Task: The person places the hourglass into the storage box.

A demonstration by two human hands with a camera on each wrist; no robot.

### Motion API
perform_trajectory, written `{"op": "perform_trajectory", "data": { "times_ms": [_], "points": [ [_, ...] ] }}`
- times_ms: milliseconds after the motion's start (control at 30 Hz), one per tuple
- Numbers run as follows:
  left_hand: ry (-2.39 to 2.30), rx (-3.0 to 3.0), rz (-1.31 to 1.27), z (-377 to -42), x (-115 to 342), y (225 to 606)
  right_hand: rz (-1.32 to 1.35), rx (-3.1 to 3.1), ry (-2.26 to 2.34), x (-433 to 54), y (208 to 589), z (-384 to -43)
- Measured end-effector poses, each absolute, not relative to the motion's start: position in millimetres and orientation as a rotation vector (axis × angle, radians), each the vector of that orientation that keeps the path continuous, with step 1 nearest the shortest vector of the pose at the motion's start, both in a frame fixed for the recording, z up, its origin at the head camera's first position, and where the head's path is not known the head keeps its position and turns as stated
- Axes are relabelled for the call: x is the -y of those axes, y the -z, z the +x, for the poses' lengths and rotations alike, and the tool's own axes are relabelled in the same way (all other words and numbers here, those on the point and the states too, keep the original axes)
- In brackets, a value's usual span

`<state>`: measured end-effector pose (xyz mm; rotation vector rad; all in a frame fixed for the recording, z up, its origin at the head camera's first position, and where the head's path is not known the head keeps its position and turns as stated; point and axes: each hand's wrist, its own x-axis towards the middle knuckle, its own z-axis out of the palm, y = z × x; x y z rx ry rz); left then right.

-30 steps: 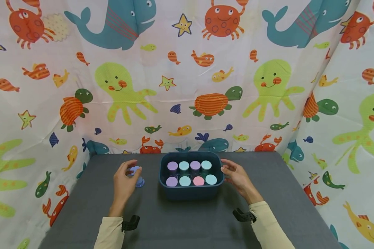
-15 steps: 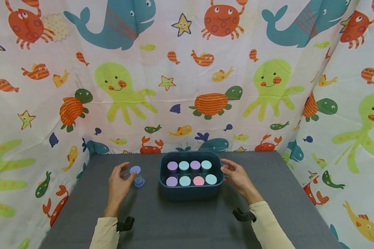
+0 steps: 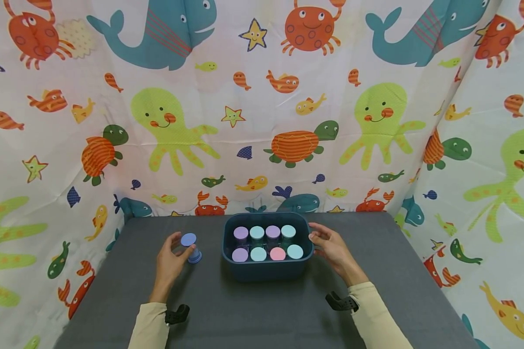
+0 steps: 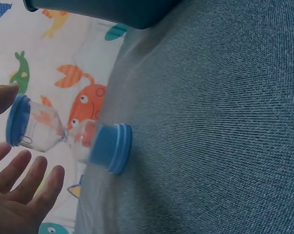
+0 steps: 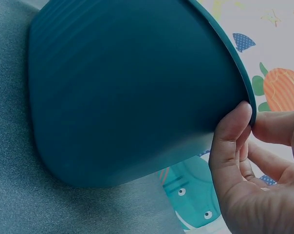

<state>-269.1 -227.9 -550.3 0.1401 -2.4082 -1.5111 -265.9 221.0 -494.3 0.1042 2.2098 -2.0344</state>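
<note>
A blue-capped hourglass (image 3: 188, 239) stands on the table left of the bin. Clear bulbs and a narrow neck show in the left wrist view, with blue in the bulb beside the base. My left hand (image 3: 169, 259) has thumb and index fingertip at opposite edges of its upper cap; the other fingers spread loosely beside it (image 4: 32, 187). With thumb and fingers, my right hand (image 3: 335, 251) pinches the right rim of a dark teal bin (image 3: 266, 272). Inside the bin, two rows of round-topped pieces have purple, mint and pink caps (image 3: 277, 253).
Grey cloth covers the table (image 3: 262, 315), with room in front of the bin and on both sides. A curtain (image 3: 249, 160) printed with sea animals hangs behind and at the sides. Each wrist wears a black band (image 3: 176, 315).
My left hand first draws back left from the hourglass, uncovering its cap, then comes slightly back to it. The upper cap dips slightly. My right hand and the bin stay put.
</note>
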Motion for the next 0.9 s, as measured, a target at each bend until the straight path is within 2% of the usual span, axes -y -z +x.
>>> {"op": "perform_trajectory", "data": {
  "times_ms": [367, 900],
  "points": [
    [1.596, 2.437, 0.181, -276.9, 229.8, 564.2, 0.088, -2.183, 2.056, -221.6, 493.3, -265.5],
    [1.523, 2.38, 0.195, -274.2, 223.4, 563.6, 0.051, -2.182, 2.058, -222.5, 494.4, -265.3]
  ]
}}
